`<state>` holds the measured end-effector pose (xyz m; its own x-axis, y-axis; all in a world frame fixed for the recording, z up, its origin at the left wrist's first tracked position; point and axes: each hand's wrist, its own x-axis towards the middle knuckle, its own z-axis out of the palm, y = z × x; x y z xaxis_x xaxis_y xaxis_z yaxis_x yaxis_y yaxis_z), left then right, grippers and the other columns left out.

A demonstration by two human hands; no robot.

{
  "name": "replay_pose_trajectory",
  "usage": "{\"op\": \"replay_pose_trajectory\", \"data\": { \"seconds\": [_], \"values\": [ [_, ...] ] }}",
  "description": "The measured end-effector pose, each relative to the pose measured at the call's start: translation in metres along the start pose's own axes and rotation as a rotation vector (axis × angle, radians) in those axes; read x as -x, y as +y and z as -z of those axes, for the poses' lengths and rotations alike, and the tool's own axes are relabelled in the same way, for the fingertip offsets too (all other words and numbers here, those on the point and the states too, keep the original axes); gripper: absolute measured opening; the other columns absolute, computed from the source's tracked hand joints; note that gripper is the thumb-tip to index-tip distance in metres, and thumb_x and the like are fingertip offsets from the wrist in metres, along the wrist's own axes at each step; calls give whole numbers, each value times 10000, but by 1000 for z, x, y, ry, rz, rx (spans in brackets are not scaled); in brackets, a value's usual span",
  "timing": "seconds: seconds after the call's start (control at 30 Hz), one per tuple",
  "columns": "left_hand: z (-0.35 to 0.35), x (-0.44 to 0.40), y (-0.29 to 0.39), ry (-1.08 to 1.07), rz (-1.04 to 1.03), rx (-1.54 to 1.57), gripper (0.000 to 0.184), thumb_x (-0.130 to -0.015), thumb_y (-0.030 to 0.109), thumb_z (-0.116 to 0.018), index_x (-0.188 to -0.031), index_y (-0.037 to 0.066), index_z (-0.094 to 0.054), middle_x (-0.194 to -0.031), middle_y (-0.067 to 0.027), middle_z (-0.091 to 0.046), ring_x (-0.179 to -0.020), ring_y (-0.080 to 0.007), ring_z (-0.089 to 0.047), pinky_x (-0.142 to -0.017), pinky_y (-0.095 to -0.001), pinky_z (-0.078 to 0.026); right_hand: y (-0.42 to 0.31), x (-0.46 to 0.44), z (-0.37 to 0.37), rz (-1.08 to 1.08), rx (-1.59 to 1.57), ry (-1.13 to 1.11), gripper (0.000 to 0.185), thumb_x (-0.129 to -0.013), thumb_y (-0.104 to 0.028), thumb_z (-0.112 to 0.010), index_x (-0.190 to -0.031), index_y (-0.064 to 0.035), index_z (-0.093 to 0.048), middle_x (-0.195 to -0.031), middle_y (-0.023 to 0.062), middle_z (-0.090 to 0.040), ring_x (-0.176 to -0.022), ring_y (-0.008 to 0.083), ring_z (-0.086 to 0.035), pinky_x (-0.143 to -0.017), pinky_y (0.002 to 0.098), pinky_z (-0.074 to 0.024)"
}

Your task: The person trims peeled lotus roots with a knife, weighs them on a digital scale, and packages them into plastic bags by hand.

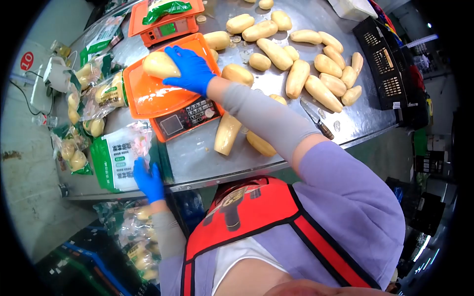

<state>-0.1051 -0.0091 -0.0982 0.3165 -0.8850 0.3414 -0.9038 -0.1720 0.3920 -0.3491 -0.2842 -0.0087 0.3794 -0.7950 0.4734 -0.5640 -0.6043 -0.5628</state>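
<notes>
My right hand (pixel 193 70), in a blue glove, is closed on a pale, peeled lotus root section (pixel 161 65) over the orange pan (pixel 143 96) of a digital scale (pixel 185 118). Whether the root rests on the pan, I cannot tell. At the table's front edge, my left hand (pixel 148 181), also gloved in blue, touches the edge of a stack of green and white printed plastic bags (pixel 118 158). Its visible fingers are apart. More lotus root sections lie right of the scale, including one short piece (pixel 227 134) beside it.
Filled bags (pixel 105 96) lie along the left side of the metal table (pixel 197 165). Behind stands a second orange scale (pixel 168 27) with a bag on it. Loose lotus roots (pixel 297 79) spread rightward. A knife (pixel 317 118) lies near the front edge, and a black crate (pixel 382 64) stands right.
</notes>
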Motion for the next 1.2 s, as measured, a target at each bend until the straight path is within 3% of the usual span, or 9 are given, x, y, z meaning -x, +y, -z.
{"op": "replay_pose_trajectory", "data": {
  "seconds": [0.27, 0.33, 0.4, 0.47, 0.57, 0.7, 0.8, 0.97, 1.2],
  "values": [
    [1, 7, 13, -31, 20, -43, 504, -823, 212, -634, -1277, 45, -491, -1296, -228, -472, -1195, -386, -437, -1002, -457, -343, 129, 137, 137, -313, -347, 528, 387, -862, -159, -617, -1209, -20, -516, -1111, 99, -564, -1033, 181, -525, -888, 298, -440],
    [-1, 6, 14, -9, -3, -15, 502, -817, 211, -634, -1270, 42, -496, -1284, -220, -489, -1200, -374, -443, -1012, -457, -331, 165, 193, 206, -491, 335, 600, 347, -880, -162, -572, -1178, 6, -515, -1071, 148, -573, -1037, 252, -534, -905, 349, -431],
    [1, 5, 15, 4, -28, -33, 502, -812, 226, -640, -1257, 37, -504, -1263, -221, -505, -1192, -375, -453, -1010, -461, -330, 256, 282, 264, -628, 399, 882, 454, -849, -270, -618, -1159, 47, -521, -1106, 211, -568, -1044, 351, -535, -924, 396, -422],
    [2, 4, 19, 8, -14, -62, 504, -808, 240, -645, -1247, 33, -510, -1249, -224, -513, -1183, -380, -461, -1008, -466, -329, 339, 381, 333, -911, 837, 779, 695, -777, -453, -666, -1211, 64, -499, -1213, 275, -515, -1104, 401, -514, -949, 432, -417],
    [0, 5, 17, 3, 4, -106, 514, -805, 251, -650, -1248, 30, -510, -1241, -233, -514, -1177, -381, -468, -1006, -475, -327, 344, 416, 358, -1292, 681, 909, 910, -724, -577, -663, -1340, 31, -382, -1336, 270, -417, -1207, 395, -444, -992, 440, -394],
    [0, 4, 22, -3, 8, -115, 526, -805, 255, -650, -1258, 32, -504, -1245, -237, -511, -1179, -381, -467, -1009, -473, -326, 338, 369, 324, -1001, -11, 1005, 917, -713, -543, -691, -1372, -3, -352, -1368, 267, -385, -1212, 389, -444, -994, 423, -388],
    [1, 3, 24, -15, 13, -124, 519, -815, 247, -638, -1261, 23, -496, -1254, -233, -506, -1191, -381, -457, -1018, -464, -319, 329, 350, 320, -1071, 426, 747, 869, -744, -489, -689, -1375, 2, -347, -1358, 265, -400, -1211, 378, -447, -997, 416, -380],
    [-3, 8, 19, -46, 50, -79, 521, -845, 226, -610, -1281, -22, -468, -1303, -225, -478, -1228, -371, -424, -1043, -437, -307, 372, 375, 312, -924, 430, 689, 824, -833, -453, -603, -1419, 5, -250, -1448, 235, -272, -1342, 356, -259, -1104, 430, -201],
    [-4, 9, 15, -94, 25, -208, 500, -877, 252, -562, -1303, 9, -467, -1334, -213, -458, -1236, -364, -417, -1036, -444, -308, 336, 353, 299, -974, 370, 637, 839, -842, -492, -562, -1453, -72, -170, -1419, 360, -189, -1321, 468, -228, -1093, 454, -221]
  ]
}}
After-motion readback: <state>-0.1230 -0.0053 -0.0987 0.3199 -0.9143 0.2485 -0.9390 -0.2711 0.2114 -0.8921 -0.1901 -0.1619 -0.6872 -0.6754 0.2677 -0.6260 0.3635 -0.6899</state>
